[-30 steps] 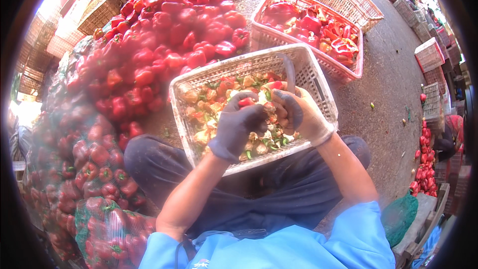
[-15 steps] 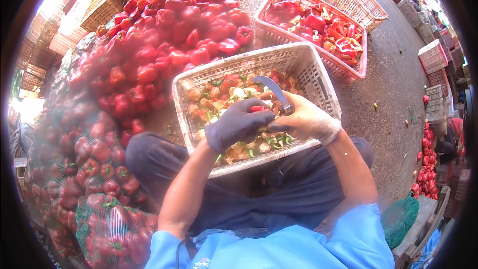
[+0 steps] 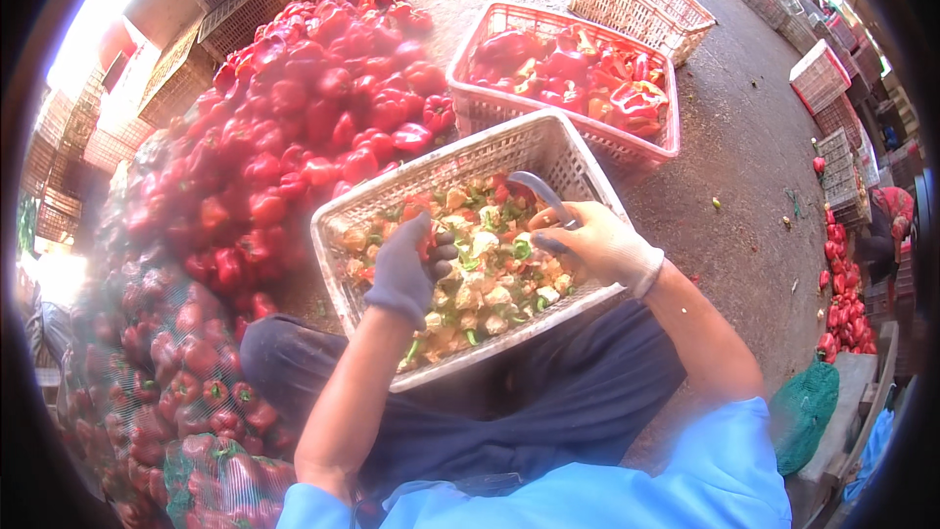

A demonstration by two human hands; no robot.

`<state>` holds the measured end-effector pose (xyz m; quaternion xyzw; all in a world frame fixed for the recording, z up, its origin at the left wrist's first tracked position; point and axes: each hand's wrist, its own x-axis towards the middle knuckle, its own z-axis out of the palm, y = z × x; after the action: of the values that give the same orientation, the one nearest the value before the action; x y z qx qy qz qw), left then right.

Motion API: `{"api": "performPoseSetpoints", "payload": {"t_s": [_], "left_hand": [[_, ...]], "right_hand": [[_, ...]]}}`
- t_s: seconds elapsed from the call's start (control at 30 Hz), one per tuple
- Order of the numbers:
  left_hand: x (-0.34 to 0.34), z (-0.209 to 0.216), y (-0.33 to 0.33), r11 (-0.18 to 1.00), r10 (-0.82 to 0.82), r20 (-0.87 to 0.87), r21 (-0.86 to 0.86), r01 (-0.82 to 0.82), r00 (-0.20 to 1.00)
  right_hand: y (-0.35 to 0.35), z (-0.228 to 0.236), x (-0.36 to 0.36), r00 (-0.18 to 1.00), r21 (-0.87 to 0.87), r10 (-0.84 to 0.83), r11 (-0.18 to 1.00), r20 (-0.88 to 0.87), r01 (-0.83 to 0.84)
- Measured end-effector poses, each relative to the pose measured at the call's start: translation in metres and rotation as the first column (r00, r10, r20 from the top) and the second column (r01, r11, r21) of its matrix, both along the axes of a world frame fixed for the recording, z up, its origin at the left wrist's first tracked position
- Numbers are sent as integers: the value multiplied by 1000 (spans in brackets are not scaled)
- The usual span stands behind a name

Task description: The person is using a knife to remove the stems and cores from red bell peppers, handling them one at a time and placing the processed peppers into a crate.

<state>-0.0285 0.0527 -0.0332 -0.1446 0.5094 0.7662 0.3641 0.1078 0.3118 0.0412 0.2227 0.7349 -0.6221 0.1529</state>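
Through the head view I find the curved knife [image 3: 544,194] above the right half of the pale crate [image 3: 578,168], toward its far right corner. The right hand [image 3: 589,243], in a pale glove with dark fingertips, is closed round its handle just inside the crate's right edge. The blade rises out of the fist and bends toward the far edge, well apart from the other hand; I take that as a grip that keeps the edge off the fingers.

The left hand [image 3: 403,269], in a dark glove, hangs over the crate's left half with thumb up and fingers curled. Some red shows beside the fingers, but I can't tell whether it is gripped or lies behind.

Under both hands, pepper cores [image 3: 485,247] with green stems cover the crate's bottom. The crate's near edge sits over the person's legs [image 3: 470,421], slightly askew, probably so both hands reach it easily.

Just beyond the far right corner stands a red crate [image 3: 568,120] of cut peppers [image 3: 583,69], seemingly set there to be within arm's reach. Past the far left corner is a heap of red peppers [image 3: 313,108], and nearer, to the left, netted peppers [image 3: 196,382].
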Motion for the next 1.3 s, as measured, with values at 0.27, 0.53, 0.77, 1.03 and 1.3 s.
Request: {"api": "performPoseSetpoints", "payload": {"t_s": [0.27,0.53,0.77,1.03,1.3], "left_hand": [[-94,113,189,926,-349,-562,-82,369,750],[-263,11,84,695,-615,-717,-690,-204,329],[-318,-74,-27,11,-930,-44,-996,-93,364],[-333,-148,15,-196,-901,172,-980,-21,398],[-358,-149,-44,152,-842,-157,-987,-52,517]], "right_hand": [[14,7,15,961,-74,-275,959,8,275],[19,17,26,976,150,-180,969,-122,197],[9,8,11,998,415,-67,908,10,57],[0,5,-18,992,490,-87,871,93,31],[-7,7,-27,995,464,-59,886,85,13]]}}
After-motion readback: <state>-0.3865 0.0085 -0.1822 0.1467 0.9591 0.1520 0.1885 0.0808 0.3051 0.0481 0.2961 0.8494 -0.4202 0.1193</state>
